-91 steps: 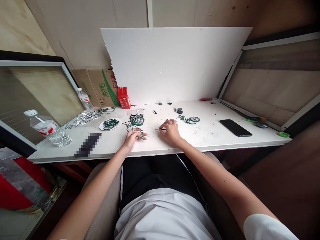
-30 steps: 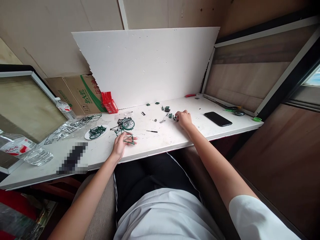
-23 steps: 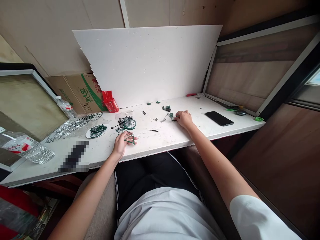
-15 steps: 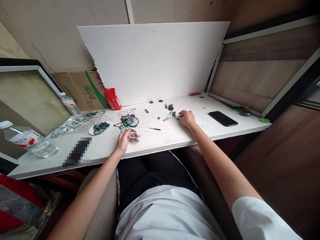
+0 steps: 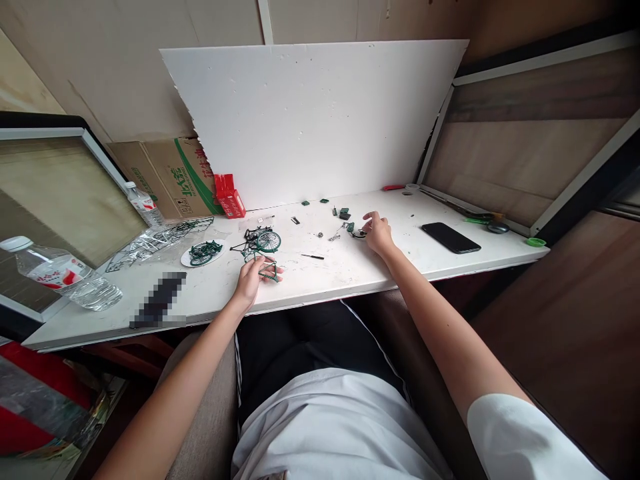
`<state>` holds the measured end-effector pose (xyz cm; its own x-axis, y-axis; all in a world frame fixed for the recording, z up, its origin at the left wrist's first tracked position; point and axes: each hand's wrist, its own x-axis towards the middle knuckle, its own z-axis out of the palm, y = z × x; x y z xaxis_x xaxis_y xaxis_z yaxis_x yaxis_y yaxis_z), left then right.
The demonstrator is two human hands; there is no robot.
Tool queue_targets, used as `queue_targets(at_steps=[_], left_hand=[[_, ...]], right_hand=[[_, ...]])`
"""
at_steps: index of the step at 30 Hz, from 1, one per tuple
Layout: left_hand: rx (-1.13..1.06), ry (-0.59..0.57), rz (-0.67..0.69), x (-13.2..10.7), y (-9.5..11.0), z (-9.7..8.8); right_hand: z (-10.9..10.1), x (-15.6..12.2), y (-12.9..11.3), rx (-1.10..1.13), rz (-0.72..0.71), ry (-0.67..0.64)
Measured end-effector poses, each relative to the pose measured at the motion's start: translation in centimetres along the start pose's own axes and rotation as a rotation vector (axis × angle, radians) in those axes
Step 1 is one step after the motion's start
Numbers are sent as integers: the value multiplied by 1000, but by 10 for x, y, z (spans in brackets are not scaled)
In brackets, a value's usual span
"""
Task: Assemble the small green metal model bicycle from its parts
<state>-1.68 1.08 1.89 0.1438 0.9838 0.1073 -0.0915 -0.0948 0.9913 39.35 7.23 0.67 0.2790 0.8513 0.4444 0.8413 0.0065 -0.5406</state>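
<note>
Frame (image 5: 275,272) is sitting gripped in left hand (image 5: 249,277), right hand (image 5: 379,233) probably picking green parts (image 5: 351,228) (grip? can't tell), next needing gentle pinching

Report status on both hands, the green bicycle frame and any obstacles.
Left hand holding green miniature bicycle frame. Right hand beside small green parts, grip unclear. Thin black-handled tool between hands.

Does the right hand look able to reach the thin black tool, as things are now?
Probably yes: the thin black tool lies uncovered on the white table, nothing tall stands between it and the right hand, and the left hand, holding a green frame, is apart.
</note>
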Motion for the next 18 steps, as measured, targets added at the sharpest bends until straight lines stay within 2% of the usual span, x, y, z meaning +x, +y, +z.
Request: queue_targets(at_steps=[4,11,18], left_hand=[[9,-2,3,0,0,-1],[19,-6,1,1,-3,-2],[17,-16,19,2,-5,-3]], right_hand=[[1,1,3,94,42,-9],[2,6,6,474,148,88],[-2,8,6,501,232,252]])
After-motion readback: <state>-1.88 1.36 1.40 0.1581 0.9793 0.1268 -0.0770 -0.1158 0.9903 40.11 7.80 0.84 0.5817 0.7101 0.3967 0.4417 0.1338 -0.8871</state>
